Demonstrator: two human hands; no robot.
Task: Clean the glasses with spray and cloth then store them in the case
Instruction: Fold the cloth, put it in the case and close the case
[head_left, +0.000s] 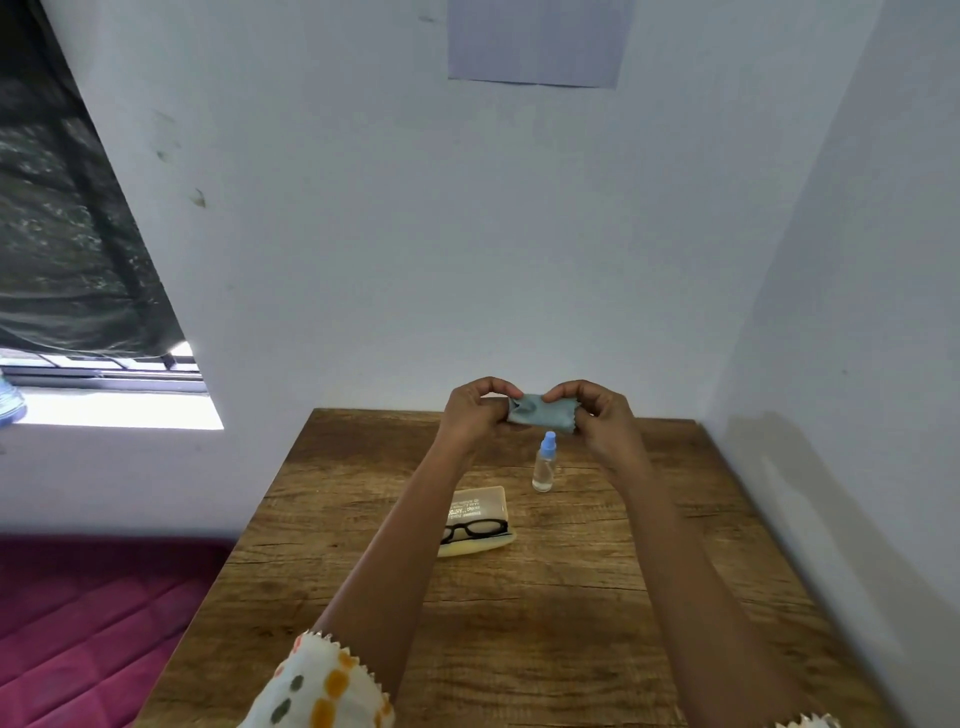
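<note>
Both hands are raised above the far part of the wooden table and hold a small grey-blue cloth between them. My left hand pinches its left end and my right hand pinches its right end. Below them a small clear spray bottle with a blue cap stands upright on the table. Nearer and to the left lies an open pale yellow case. Black-framed glasses lie in it, partly hidden by my left forearm.
The table stands in a corner, with a white wall behind it and another along its right side. A window with a dark covering is at the left. A dark red mat lies left of the table.
</note>
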